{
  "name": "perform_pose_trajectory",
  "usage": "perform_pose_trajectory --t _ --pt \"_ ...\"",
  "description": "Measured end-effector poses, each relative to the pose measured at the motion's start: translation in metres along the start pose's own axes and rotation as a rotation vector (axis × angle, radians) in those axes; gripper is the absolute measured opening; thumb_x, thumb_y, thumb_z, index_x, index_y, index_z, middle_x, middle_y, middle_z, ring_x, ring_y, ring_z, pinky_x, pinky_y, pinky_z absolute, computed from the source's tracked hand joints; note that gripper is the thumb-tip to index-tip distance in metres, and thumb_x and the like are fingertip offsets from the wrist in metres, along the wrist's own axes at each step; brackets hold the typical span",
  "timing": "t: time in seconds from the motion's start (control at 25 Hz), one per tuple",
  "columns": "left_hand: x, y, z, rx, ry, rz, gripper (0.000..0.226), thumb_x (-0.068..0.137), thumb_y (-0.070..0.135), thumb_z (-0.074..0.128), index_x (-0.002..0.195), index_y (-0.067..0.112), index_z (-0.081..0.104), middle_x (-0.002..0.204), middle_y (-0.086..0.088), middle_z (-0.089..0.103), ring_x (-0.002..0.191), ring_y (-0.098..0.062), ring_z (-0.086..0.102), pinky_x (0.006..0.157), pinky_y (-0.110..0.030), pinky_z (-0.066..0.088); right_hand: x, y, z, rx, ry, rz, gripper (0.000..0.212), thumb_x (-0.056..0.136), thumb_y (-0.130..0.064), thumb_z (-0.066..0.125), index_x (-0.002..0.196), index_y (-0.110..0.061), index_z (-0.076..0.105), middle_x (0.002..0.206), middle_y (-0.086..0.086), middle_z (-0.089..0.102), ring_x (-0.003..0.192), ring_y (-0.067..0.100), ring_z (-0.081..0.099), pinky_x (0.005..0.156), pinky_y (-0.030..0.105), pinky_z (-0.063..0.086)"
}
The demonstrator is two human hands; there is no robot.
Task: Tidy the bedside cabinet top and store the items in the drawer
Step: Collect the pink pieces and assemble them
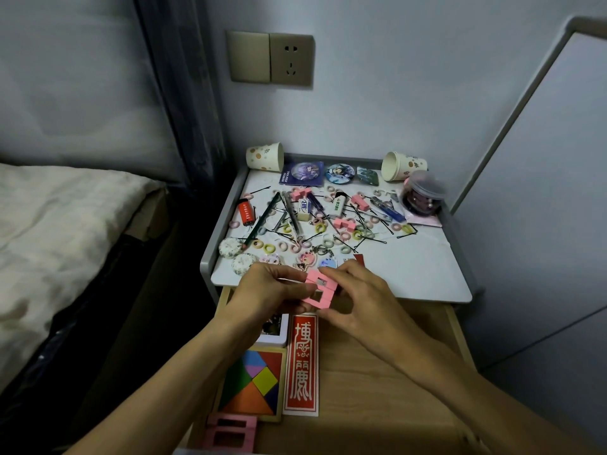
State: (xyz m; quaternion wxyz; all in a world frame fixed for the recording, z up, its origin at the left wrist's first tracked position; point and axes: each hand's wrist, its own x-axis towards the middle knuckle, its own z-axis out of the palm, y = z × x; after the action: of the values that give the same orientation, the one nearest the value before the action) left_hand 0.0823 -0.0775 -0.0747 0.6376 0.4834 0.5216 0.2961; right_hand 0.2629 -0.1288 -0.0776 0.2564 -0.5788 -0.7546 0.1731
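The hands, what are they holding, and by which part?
Pink frame-shaped blocks, pinched between both: left hand at their left side, right hand at their right side.

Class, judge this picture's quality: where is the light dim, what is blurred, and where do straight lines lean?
Head view: dim, bluish light, darkest beside the bed; the clear jar at the back right is blurred; the wall socket leans from wide-angle distortion; the held pink block looks fairly sharp.

PLACE: you are in a home bedroom | 9 o'clock: bed (49, 224) with pale rumpled bedding | 11 o'clock: dark curtain (177, 93) | 12 o'clock: wall socket (290, 60) on a plain wall | centre: bedside cabinet (210, 254), tabletop (410, 267) strewn with hair ties (269, 248) and badges (338, 174) | 6 o'clock: its open drawer (377, 372)
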Motion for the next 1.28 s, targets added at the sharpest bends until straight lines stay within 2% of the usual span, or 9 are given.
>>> perform_pose_trajectory --t 0.24,0.48,0.6,0.68,0.76,0.84,0.92,1.12,1.28 --pt "-0.002 0.004 0.001 -0.013 0.042 -0.013 0.015 0.078 0.002 0.075 0.092 -0.001 0.073 0.08 -0.014 0.076 0.059 -0.02 0.07 0.052 -0.02 0.054 -0.001 0.0 0.005 -0.085 0.061 -0.031 0.052 0.081 -0.036 0.075 0.128 -0.025 0.053 0.118 -0.011 0.055 0.105 0.001 0.052 0.084 0.01 0.043" --pt "-0.008 0.004 -0.003 0.007 0.034 0.011 0.012 0.08 0.004 0.074 0.09 -0.001 0.073 0.08 -0.014 0.076 0.058 -0.018 0.068 0.052 -0.02 0.054 -0.002 -0.006 0.006 -0.144 0.093 -0.082 0.055 0.082 -0.036 0.075 0.131 -0.019 0.057 0.117 -0.006 0.06 0.104 0.007 0.058 0.086 0.019 0.051" --pt "-0.012 0.007 -0.012 0.094 -0.026 0.0 0.013 0.083 0.002 0.072 0.095 0.0 0.072 0.081 -0.016 0.075 0.059 -0.02 0.067 0.056 -0.024 0.056 -0.004 -0.009 0.011 -0.119 0.086 -0.102 0.055 0.079 -0.034 0.076 0.128 -0.017 0.059 0.112 -0.005 0.063 0.098 0.005 0.058 0.082 0.013 0.047" --pt "-0.017 0.009 -0.024 0.261 -0.122 -0.017 0.012 0.086 0.009 0.072 0.096 0.004 0.072 0.081 -0.014 0.075 0.062 -0.022 0.069 0.058 -0.027 0.057 -0.007 -0.01 0.019 -0.031 0.03 -0.092 0.055 0.076 -0.036 0.077 0.126 -0.02 0.06 0.109 -0.009 0.062 0.094 0.0 0.055 0.079 0.01 0.047" --pt "-0.019 0.007 -0.039 0.578 -0.119 -0.049 0.017 0.088 0.027 0.071 0.095 0.011 0.073 0.081 -0.008 0.076 0.065 -0.021 0.071 0.061 -0.028 0.059 -0.014 -0.008 0.035 0.011 -0.111 -0.075 0.057 0.076 -0.04 0.076 0.127 -0.024 0.058 0.111 -0.013 0.06 0.095 -0.002 0.053 0.08 0.014 0.05" --pt "-0.018 0.002 -0.056 1.119 0.103 -0.123 0.028 0.088 0.042 0.068 0.094 0.015 0.068 0.091 -0.006 0.073 0.079 -0.024 0.071 0.071 -0.035 0.058 -0.026 0.0 0.06 -0.02 -0.294 -0.072 0.057 0.077 -0.04 0.075 0.129 -0.027 0.056 0.116 -0.012 0.058 0.096 -0.004 0.047 0.075 0.01 0.042" --pt "-0.021 -0.007 -0.066 1.505 0.265 -0.205 0.027 0.091 0.039 0.061 0.105 0.016 0.061 0.108 -0.007 0.066 0.098 -0.027 0.066 0.073 -0.032 0.05 -0.039 0.004 0.087 -0.044 -0.506 -0.099 0.052 0.079 -0.038 0.073 0.127 -0.028 0.055 0.119 -0.011 0.055 0.099 -0.005 0.041 0.074 0.007 0.031" --pt "-0.006 -0.018 -0.059 1.514 0.131 -0.338 0.041 0.092 0.038 0.062 0.124 0.015 0.054 0.116 -0.006 0.064 0.104 -0.026 0.066 0.084 -0.036 0.053 -0.046 0.013 0.124 -0.099 -0.649 -0.262 0.023 0.088 -0.031 0.064 0.108 -0.02 0.062 0.11 -0.004 0.059 0.099 0.007 0.054 0.088 0.015 0.038" --pt "-0.002 -0.021 -0.057 1.525 0.112 -0.326 0.052 0.088 0.042 0.066 0.128 0.013 0.051 0.118 -0.007 0.063 0.106 -0.026 0.064 0.073 -0.035 0.045 -0.049 0.017 0.138 -0.12 -0.692 -0.308 0.025 0.094 -0.027 0.056 0.115 -0.013 0.06 0.119 0.004 0.056 0.108 0.016 0.053 0.096 0.026 0.038"
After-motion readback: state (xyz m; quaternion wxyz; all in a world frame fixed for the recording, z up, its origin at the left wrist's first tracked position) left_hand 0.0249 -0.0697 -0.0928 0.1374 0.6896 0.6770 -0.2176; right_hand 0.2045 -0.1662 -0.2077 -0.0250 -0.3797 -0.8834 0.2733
